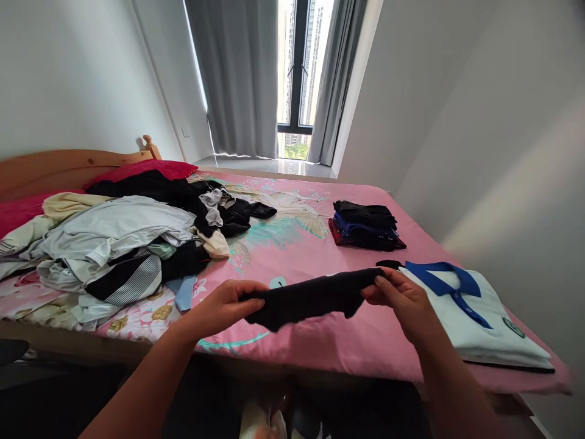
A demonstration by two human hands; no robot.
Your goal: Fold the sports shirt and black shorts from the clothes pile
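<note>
Holding black cloth (311,299) (clothes heap (123,228) leftward).

Between the heaped clothes (123,225) and the dark folded stack (365,228), the pink sheet (287,250) gives me an open lane toward the window (299,67). The folded white shirt (475,317) blocks a low sweep rightward from my right hand (400,296); the black cloth (311,299) spans the gap to my left hand (231,302).

A dark, nearly black piece of cloth (311,299), its exact type unclear, is held up by both ends above the bed (292,352), near its front edge. It stretches almost level, right end slightly higher, lower edge hanging unevenly.
</note>
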